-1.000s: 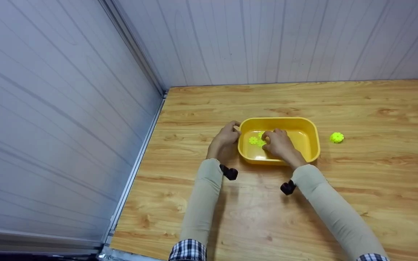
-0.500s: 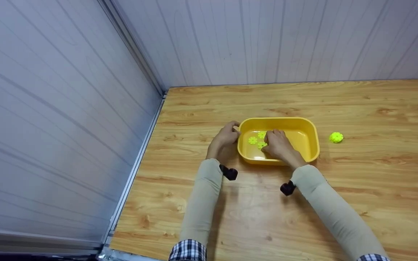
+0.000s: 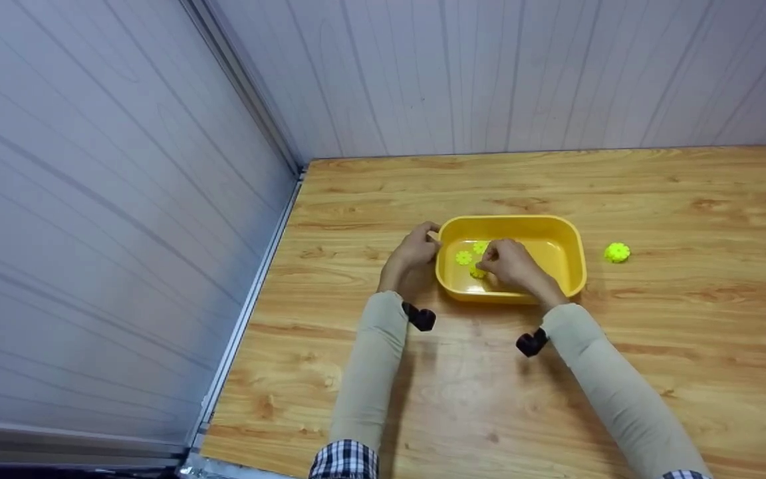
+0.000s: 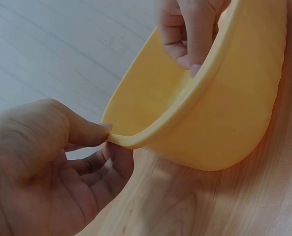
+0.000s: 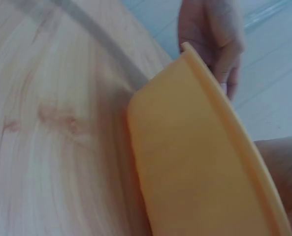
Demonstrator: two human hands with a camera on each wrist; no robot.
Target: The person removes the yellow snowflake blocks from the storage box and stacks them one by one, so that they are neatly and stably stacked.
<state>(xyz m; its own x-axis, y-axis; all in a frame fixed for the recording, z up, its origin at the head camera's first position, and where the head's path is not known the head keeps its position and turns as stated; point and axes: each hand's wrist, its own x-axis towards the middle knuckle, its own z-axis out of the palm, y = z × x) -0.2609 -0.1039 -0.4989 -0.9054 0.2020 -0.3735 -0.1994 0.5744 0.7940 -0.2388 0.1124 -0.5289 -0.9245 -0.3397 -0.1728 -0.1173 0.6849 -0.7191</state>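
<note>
My left hand (image 3: pixel 413 251) pinches the left rim of a yellow plastic basin (image 3: pixel 564 266) between thumb and fingers, as the left wrist view also shows of the rim (image 4: pixel 131 141). Inside the basin, my right hand (image 3: pixel 514 265) has its thumb and fingers pinched down at a neon-yellow flower-shaped piece (image 3: pixel 477 271). The fingertips partly cover this piece. Two similar flower pieces, one to the left (image 3: pixel 463 257) and one behind (image 3: pixel 480 247), lie flat on the basin floor. From the right wrist, the basin's outer wall (image 5: pixel 185 147) hides the right fingertips.
A small neon-yellow clump of flower pieces (image 3: pixel 617 253) rests on the wood-grain table (image 3: pixel 689 319) right of the basin. White panelled walls stand behind (image 3: pixel 489 73) and on the left (image 3: pixel 104 199). A metal strip (image 3: pixel 243 313) edges the table's left side.
The right hand has shifted slightly within the basin, its fingertips moving toward the near-side flower piece, which sits slightly closer to the front. The left hand and basin have stayed put.
</note>
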